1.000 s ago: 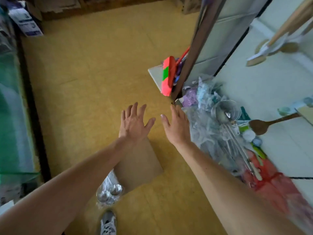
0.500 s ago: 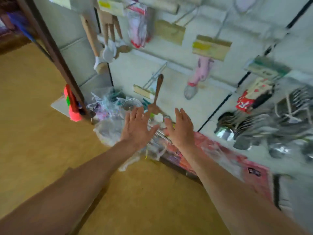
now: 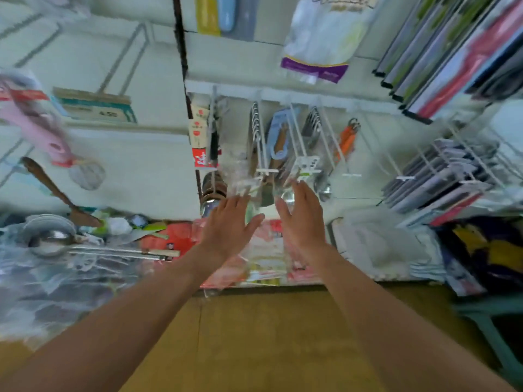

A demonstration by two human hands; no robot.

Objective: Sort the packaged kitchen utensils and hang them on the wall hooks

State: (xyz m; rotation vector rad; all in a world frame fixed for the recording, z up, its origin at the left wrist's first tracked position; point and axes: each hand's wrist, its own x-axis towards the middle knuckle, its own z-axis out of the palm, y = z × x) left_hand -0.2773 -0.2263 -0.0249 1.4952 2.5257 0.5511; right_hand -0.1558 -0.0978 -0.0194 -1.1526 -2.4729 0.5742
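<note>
Grip apart, empty, on left hand (image 3: 226, 229) and right hand (image 3: 304, 222) near wall hooks (image 3: 267, 171).

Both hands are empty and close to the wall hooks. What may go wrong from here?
The white wire hooks jut toward the open left hand and right hand; a finger might catch on a tip. The clear packages hanging there look crowded, so a nudge might knock one off.
</note>
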